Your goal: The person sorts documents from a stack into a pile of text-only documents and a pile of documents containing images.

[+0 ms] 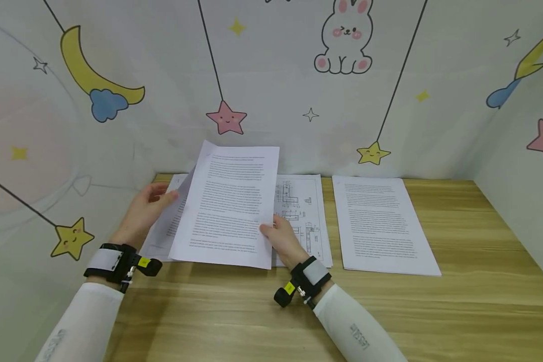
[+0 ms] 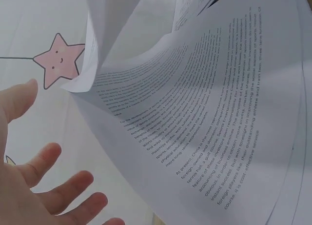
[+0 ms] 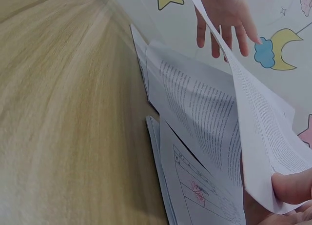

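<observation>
My right hand [image 1: 284, 240] pinches the right edge of a raised text page [image 1: 231, 206], thumb in front. The page tilts above the table, its top left corner bent. In the right wrist view, the thumb [image 3: 292, 187] presses on the page, which curves upward. My left hand [image 1: 147, 208] is left of it, fingers spread and apart from the paper in the left wrist view. Under the raised page lie another text page [image 1: 160, 241] and, to the right, a stack topped by a technical drawing [image 1: 308, 216]. The raised page hides much of both.
To the right lies a stack of text pages [image 1: 384, 226] on the wooden table [image 1: 488, 281]. A pale cloth wall [image 1: 271, 60] with cartoon stars, a moon and a rabbit closes off the back and sides. Both wrists wear strapped cameras.
</observation>
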`<state>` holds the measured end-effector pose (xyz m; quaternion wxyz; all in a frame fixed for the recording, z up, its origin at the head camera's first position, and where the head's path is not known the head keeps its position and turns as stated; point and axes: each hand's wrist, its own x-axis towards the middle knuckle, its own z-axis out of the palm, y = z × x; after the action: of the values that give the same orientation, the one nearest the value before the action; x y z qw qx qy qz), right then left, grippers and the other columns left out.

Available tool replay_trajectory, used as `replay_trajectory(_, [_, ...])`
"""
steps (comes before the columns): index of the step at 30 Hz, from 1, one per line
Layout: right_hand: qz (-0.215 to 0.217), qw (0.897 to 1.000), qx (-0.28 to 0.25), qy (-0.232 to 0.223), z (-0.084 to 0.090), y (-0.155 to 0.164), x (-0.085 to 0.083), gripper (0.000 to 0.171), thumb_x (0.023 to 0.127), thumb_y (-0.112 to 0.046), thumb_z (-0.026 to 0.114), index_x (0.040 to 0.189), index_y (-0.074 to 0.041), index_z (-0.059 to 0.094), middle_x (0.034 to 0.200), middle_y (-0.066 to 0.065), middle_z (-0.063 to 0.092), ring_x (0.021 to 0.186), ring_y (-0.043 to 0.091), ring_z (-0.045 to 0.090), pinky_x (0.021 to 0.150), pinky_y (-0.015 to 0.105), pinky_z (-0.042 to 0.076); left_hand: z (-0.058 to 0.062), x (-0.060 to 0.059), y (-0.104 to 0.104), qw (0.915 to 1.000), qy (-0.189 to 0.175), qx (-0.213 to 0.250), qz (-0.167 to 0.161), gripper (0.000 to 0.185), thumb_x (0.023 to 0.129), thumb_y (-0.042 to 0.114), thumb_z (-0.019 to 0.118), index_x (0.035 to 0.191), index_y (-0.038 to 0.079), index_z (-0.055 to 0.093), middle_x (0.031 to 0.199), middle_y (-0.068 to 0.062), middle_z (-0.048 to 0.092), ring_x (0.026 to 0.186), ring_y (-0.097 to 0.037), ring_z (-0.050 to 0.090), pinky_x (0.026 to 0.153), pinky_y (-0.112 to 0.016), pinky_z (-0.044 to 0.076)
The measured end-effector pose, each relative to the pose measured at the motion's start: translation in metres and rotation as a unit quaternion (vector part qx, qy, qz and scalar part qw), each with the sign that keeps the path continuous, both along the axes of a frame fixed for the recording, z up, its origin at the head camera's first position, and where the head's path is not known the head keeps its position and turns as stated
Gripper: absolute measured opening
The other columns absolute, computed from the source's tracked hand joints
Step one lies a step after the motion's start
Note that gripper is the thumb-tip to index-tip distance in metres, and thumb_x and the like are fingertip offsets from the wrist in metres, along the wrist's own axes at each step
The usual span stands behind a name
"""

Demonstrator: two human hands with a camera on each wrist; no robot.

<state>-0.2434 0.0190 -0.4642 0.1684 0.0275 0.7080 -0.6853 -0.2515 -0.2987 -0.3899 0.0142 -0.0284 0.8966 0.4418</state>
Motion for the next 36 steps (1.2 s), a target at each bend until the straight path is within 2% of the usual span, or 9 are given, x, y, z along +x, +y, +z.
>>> replay_trajectory(3, [-0.001, 1.000, 0.000, 0.000, 0.000, 0.001, 0.000, 0.040, 0.099, -0.014, 0.053, 0.139, -0.010, 0.053, 0.133, 0.009, 0.060, 0.117, 0.021, 0.058, 0.089, 0.032, 0.047, 0.001, -0.008, -0.004, 0.9990, -0.039, -0.003, -0.021, 0.096, 0.095, 0.062, 0.050, 0.159, 0.005, 0.008, 0.163, -0.028, 0.014, 0.146, -0.052, 0.020, 0.113, -0.070, 0.024])
replay_trajectory(7, [-0.002, 1.000, 0.000, -0.007, 0.001, 0.002, 0.000, 0.040, 0.099, -0.014, 0.053, 0.140, -0.010, 0.053, 0.134, 0.009, 0.059, 0.119, 0.022, 0.057, 0.093, 0.034, 0.046, -0.001, -0.018, -0.004, 0.9941, -0.093, -0.019, -0.052, 0.102, 0.095, 0.067, 0.045, 0.159, 0.009, -0.009, 0.164, -0.030, 0.002, 0.147, -0.057, 0.012, 0.111, -0.074, 0.021])
replay_trajectory(10, [-0.003, 1.000, 0.003, -0.010, 0.000, 0.002, -0.001, 0.040, 0.099, -0.015, 0.053, 0.139, -0.012, 0.053, 0.134, 0.008, 0.059, 0.120, 0.022, 0.057, 0.095, 0.035, 0.045, -0.005, -0.023, -0.002, 0.9896, -0.128, -0.030, -0.059, 0.103, 0.094, 0.070, 0.042, 0.158, 0.011, -0.014, 0.162, -0.034, 0.004, 0.144, -0.059, 0.017, 0.107, -0.075, 0.027])
replay_trajectory(14, [-0.002, 1.000, 0.009, -0.010, -0.001, 0.001, -0.002, 0.039, 0.099, -0.015, 0.054, 0.138, -0.012, 0.054, 0.132, 0.008, 0.061, 0.119, 0.022, 0.057, 0.094, 0.035, 0.045, -0.011, -0.026, 0.002, 0.9852, -0.148, -0.059, -0.062, 0.104, 0.092, 0.075, 0.039, 0.159, 0.012, -0.009, 0.158, -0.036, 0.020, 0.140, -0.057, 0.030, 0.102, -0.071, 0.037])
replay_trajectory(18, [-0.001, 1.000, 0.006, -0.011, -0.002, 0.000, -0.001, 0.038, 0.099, -0.016, 0.054, 0.137, -0.012, 0.055, 0.129, 0.008, 0.062, 0.116, 0.022, 0.058, 0.092, 0.034, 0.046, -0.013, -0.026, 0.005, 0.9817, -0.153, -0.089, -0.070, 0.108, 0.088, 0.079, 0.041, 0.160, 0.009, 0.000, 0.156, -0.033, 0.027, 0.136, -0.053, 0.037, 0.098, -0.067, 0.042])
replay_trajectory(21, [0.001, 1.000, 0.000, -0.012, -0.003, -0.001, -0.001, 0.037, 0.100, -0.016, 0.054, 0.136, -0.013, 0.056, 0.126, 0.008, 0.064, 0.112, 0.021, 0.060, 0.089, 0.032, 0.047, -0.014, -0.024, 0.007, 0.9817, -0.142, -0.097, -0.083, 0.104, 0.090, 0.075, 0.045, 0.159, 0.004, 0.012, 0.146, -0.030, 0.044, 0.122, -0.043, 0.052, 0.087, -0.053, 0.052])
replay_trajectory(25, [0.007, 1.000, -0.010, -0.013, -0.004, -0.005, -0.002, 0.036, 0.100, -0.015, 0.054, 0.136, -0.014, 0.057, 0.121, 0.007, 0.068, 0.108, 0.020, 0.063, 0.087, 0.031, 0.048, -0.014, -0.023, 0.008, 0.9841, -0.116, -0.084, -0.105, 0.086, 0.094, 0.063, 0.052, 0.153, 0.004, 0.030, 0.122, -0.021, 0.063, 0.098, -0.025, 0.064, 0.076, -0.031, 0.050])
replay_trajectory(32, [0.034, 0.999, -0.033, -0.019, -0.003, -0.015, -0.001, 0.039, 0.100, -0.016, 0.054, 0.139, -0.014, 0.053, 0.122, 0.007, 0.069, 0.105, 0.017, 0.067, 0.083, 0.028, 0.052, -0.013, -0.023, 0.007, 0.9879, -0.101, -0.056, -0.104, 0.058, 0.102, 0.038, 0.053, 0.146, 0.002, 0.042, 0.118, -0.022, 0.066, 0.087, -0.019, 0.066, 0.072, -0.028, 0.053])
replay_trajectory(36, [0.031, 0.998, -0.036, -0.029, 0.002, -0.017, -0.001, 0.048, 0.100, -0.021, 0.055, 0.146, -0.012, 0.047, 0.125, 0.011, 0.067, 0.103, 0.017, 0.068, 0.083, 0.029, 0.056, -0.010, -0.021, 0.000, 0.9914, -0.089, -0.051, -0.080, 0.058, 0.104, 0.035, 0.048, 0.148, -0.001, 0.038, 0.122, -0.025, 0.063, 0.089, -0.018, 0.066, 0.072, -0.028, 0.052])
